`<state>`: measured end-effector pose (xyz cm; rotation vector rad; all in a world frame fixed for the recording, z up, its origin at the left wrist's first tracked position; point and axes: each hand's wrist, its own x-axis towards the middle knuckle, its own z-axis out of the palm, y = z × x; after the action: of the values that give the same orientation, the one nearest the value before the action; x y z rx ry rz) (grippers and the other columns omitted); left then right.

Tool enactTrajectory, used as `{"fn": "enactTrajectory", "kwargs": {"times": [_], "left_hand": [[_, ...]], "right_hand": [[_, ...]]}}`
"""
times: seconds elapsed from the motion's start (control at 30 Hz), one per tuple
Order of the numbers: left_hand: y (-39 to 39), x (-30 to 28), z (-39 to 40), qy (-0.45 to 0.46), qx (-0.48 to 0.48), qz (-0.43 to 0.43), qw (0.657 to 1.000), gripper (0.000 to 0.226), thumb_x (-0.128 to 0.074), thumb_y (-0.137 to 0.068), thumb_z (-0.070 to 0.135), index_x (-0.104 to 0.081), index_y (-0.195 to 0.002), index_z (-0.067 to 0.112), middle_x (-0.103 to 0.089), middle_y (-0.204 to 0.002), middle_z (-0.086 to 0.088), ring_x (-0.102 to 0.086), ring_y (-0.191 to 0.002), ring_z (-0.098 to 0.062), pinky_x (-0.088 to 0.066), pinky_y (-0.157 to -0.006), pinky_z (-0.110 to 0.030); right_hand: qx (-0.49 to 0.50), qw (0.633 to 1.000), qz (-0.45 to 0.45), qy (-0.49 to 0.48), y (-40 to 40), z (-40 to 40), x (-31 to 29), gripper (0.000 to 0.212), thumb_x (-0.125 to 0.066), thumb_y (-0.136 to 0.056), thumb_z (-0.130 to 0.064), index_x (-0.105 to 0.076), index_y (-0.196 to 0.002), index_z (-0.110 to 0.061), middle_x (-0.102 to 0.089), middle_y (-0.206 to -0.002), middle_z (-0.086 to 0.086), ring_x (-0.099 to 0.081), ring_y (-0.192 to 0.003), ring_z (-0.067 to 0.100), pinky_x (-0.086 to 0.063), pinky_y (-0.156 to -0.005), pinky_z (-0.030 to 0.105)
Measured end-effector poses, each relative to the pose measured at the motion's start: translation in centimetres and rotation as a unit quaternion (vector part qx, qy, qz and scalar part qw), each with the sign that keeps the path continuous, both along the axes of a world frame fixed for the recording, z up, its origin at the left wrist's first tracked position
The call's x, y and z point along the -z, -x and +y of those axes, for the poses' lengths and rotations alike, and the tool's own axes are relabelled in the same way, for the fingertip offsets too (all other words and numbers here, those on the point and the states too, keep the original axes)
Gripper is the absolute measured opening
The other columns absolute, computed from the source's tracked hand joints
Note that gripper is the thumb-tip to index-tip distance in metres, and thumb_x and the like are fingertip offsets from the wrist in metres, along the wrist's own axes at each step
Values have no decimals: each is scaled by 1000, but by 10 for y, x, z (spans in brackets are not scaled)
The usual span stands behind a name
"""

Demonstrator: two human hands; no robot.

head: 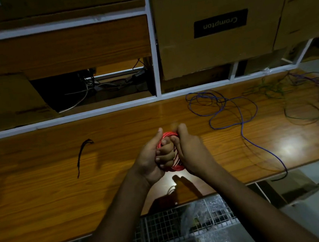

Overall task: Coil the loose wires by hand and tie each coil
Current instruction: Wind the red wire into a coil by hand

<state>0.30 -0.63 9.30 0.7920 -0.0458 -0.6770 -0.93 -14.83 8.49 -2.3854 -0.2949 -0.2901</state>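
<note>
Both hands held a red wire coil [171,151] above a wooden table [43,180]. The left hand [154,156] curled through it; the right hand [188,149] gripped its edge. A black tie [81,155] lay left; loose blue wire [232,117] and green wire [289,104] sprawled right, below cardboard boxes [215,37].

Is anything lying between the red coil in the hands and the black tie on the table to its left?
Nothing visible: bare table lies between the red coil, held by left hand and right hand, and the black tie.
</note>
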Motion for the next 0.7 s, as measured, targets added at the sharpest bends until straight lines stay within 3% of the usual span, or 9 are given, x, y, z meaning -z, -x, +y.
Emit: {"fn": "enactTrajectory", "kwargs": {"times": [0.1, 0.2, 0.27, 0.37, 0.5, 0.6, 0.7], "left_hand": [[-1, -1, 7, 50, 58, -2, 997, 48, -32, -101, 51, -48, -71, 17, -34, -44, 9, -24, -33, -3, -21, -35, -17], [-4, -1, 12, 87, 85, 1, 993, 49, -34, -100, 51, -51, -69, 16, -37, -43, 9, -20, -36, -5, -21, -36, -17], [-6, -4, 15, 80, 81, -3, 993, 48, -37, -99, 50, -51, -68, 17, -37, -42, 9, -20, -35, -4, -20, -36, -16], [-4, -4, 16, 25, 41, -3, 999, 48, -37, -99, 49, -50, -66, 17, -34, -43, 9, -29, -33, -2, -25, -36, -15], [3, -1, 17, -106, -4, -55, 993, 50, -29, -103, 47, -50, -72, 15, -46, -54, 2, -45, -47, -12, -43, -57, -27], [1, -4, 26, -315, -23, -159, 935, 57, -23, -105, 49, -61, -83, 12, -65, -69, -4, -63, -70, -19, -47, -81, -38], [-5, -13, 25, -397, -34, -236, 886, 62, -21, -105, 49, -68, -90, 12, -69, -82, -14, -66, -86, -30, -50, -87, -38]], "right_hand": [[-51, 996, -14, -76, -2, -5, 4, 31, -33, -105, -41, -51, -119, -19, -60, -84, -13, -54, -65, -5, -36, -55, 11], [-60, 987, -5, -152, -4, -1, 3, 23, -39, -104, -37, -57, -102, -22, -62, -78, -12, -58, -67, -1, -40, -58, 13], [-56, 977, 10, -207, -3, 2, 3, 20, -44, -104, -30, -58, -94, -21, -62, -66, -5, -60, -59, 4, -44, -55, 23], [-58, 961, 47, -267, 0, 3, -1, 21, -47, -104, -27, -59, -91, -16, -59, -55, 3, -63, -49, 26, -47, -49, 41], [-47, 984, 41, -167, -3, -3, -12, 23, -47, -104, -29, -53, -83, -24, -59, -57, -2, -64, -48, 20, -45, -46, 28], [-66, 996, 32, -49, -3, -8, -14, 20, -46, -104, -30, -48, -85, -27, -58, -61, -6, -60, -48, 8, -43, -46, 23], [-118, 992, 20, 47, -1, -4, -13, 7, -49, -104, -28, -49, -97, -32, -56, -71, -17, -57, -58, -4, -37, -53, 16]]}}
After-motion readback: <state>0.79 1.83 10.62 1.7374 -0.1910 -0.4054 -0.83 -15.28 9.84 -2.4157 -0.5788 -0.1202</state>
